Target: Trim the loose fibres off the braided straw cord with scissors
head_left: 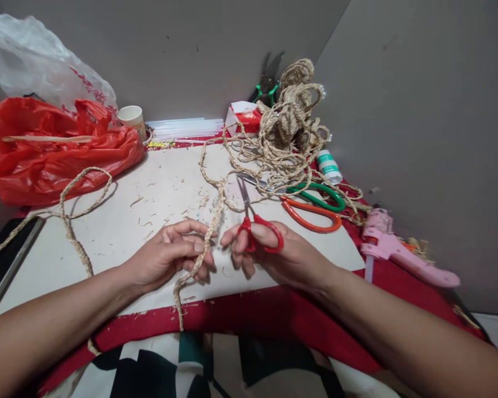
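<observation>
A braided straw rope [209, 232] runs down between my hands, from the pile at the back to the table's front edge. My left hand [178, 249] pinches the rope between thumb and fingers near the middle of the board. Just to the right, my right hand [269, 246] has its thumb and fingers in the red handles of small scissors [248, 207]. The scissors' blades point up and away, a little right of the rope. Another length of braided rope [72, 237] loops on the left and passes behind my left forearm.
A pale board [166, 166] with straw scraps lies on a red cloth [274, 309]. Around it are a red plastic bag [58, 149], a phone [10, 260], a paper cup [131, 119], a heap of rope [290, 127], orange-and-green-handled scissors [311, 218] and a pink glue gun [398, 251].
</observation>
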The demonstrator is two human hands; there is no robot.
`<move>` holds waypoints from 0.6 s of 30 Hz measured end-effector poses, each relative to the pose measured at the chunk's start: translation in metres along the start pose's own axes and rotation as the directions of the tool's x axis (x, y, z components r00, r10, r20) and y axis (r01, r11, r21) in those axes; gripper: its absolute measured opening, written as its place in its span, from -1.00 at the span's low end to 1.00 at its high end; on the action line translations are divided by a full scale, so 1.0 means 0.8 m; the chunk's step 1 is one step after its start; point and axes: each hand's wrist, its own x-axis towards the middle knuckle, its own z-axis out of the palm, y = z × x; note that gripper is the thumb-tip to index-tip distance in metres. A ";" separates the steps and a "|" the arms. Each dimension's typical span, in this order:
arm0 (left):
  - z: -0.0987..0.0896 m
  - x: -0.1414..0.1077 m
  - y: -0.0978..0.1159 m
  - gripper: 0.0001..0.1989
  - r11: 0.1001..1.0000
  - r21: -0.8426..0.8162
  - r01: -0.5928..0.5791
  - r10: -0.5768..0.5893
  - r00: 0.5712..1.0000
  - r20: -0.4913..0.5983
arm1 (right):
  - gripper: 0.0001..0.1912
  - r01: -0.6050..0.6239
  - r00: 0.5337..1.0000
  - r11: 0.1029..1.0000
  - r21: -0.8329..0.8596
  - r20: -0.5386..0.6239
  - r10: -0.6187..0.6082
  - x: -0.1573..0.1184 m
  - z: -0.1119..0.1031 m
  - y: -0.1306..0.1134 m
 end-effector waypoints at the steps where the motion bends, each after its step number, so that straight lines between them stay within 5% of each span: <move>1: 0.000 0.000 -0.001 -0.83 1.000 0.021 0.014 -0.015 0.999 0.032 | -0.60 0.022 0.999 0.999 0.025 -0.029 -0.021 0.003 -0.002 0.000; 7: 0.007 -0.003 -0.004 -0.84 0.974 0.189 0.127 -0.146 0.985 0.090 | -0.53 -0.030 0.999 0.997 0.068 -0.034 0.032 0.011 -0.005 0.001; 12: 0.014 -0.003 -0.003 -0.72 0.990 0.132 0.056 -0.072 0.990 0.122 | -0.61 0.048 0.999 0.999 -0.020 -0.020 -0.048 0.007 0.000 0.006; 18: 0.014 -0.002 -0.008 -0.82 0.982 0.179 0.057 -0.073 0.994 0.085 | -0.64 0.049 0.998 0.991 -0.126 -0.021 -0.052 0.005 0.006 0.005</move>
